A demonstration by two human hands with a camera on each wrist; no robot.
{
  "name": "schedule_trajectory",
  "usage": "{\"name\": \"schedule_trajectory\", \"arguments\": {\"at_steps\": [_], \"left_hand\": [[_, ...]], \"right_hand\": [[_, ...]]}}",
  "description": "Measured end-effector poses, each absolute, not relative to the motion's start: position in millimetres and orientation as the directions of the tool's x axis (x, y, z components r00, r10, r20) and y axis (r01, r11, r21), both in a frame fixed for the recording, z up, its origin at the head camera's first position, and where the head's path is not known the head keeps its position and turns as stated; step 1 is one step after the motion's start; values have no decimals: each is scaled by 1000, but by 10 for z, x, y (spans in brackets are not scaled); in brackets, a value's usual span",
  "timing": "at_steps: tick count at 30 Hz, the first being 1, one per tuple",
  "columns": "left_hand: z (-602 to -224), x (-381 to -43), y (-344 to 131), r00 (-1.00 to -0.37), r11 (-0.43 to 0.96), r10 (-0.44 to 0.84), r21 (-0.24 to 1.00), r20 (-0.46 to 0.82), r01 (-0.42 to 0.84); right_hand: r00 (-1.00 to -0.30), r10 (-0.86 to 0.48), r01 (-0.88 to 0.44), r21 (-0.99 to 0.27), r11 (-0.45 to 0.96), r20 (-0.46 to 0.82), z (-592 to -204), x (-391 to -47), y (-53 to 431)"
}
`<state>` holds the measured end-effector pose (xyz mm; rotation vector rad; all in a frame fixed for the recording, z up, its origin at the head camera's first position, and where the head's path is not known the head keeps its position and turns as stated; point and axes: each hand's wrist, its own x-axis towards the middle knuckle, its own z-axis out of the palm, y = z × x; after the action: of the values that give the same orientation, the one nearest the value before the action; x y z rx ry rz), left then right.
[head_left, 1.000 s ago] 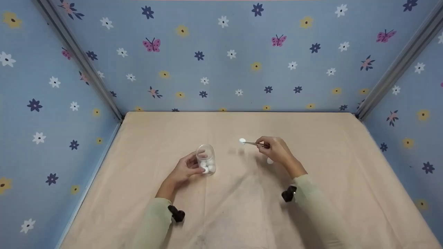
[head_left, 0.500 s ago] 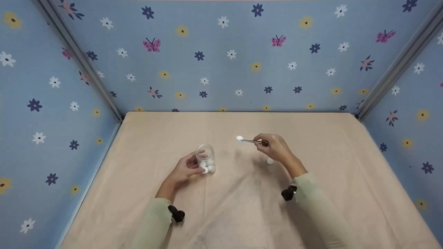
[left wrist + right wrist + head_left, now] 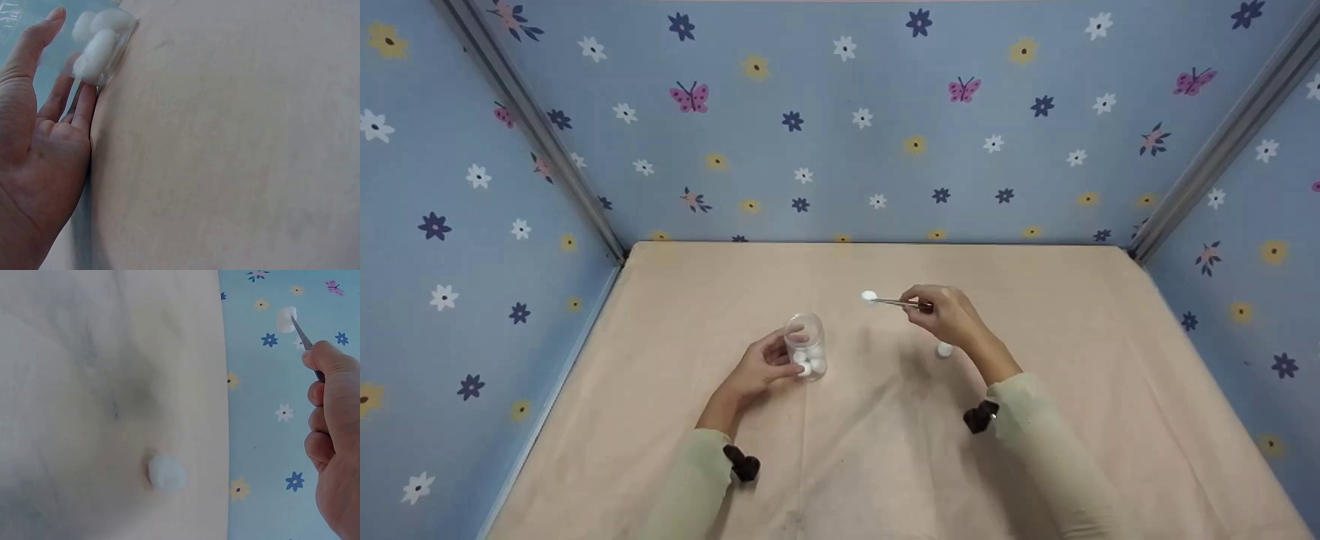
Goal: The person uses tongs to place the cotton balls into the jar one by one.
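My left hand (image 3: 757,369) grips a clear open-topped jar (image 3: 805,330) standing on the table, thumb on the near side and fingers behind it. Several white cotton balls (image 3: 98,53) lie in the bottom of the jar. My right hand (image 3: 949,313) pinches metal tweezers (image 3: 889,301) that point left, above the table. At their tips is one cotton ball (image 3: 869,297), up and to the right of the jar's mouth. Another cotton ball (image 3: 167,472) rests on the table below the right hand, seen in the right wrist view.
A pale cloth (image 3: 855,465) with creases covers the table. Blue flowered panels (image 3: 840,120) close off the back and both sides, with grey metal posts (image 3: 540,135) at the corners. Dark wrist cameras (image 3: 744,463) sit on both sleeves.
My right hand has moved slightly left and away from me, carrying the tweezers and their cotton ball. More of the cotton ball on the table now shows. The left hand and jar stay put.
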<state>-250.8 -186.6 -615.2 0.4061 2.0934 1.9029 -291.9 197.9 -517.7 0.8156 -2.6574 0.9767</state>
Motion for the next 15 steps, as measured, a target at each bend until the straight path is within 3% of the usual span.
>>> {"name": "schedule_trajectory", "arguments": {"at_steps": [15], "left_hand": [[-6154,-2507,-1856,-926,117,375,993,-38,6]], "right_hand": [[-791,-487,-611,-505,609,371,-5004,-2858,1756]]}}
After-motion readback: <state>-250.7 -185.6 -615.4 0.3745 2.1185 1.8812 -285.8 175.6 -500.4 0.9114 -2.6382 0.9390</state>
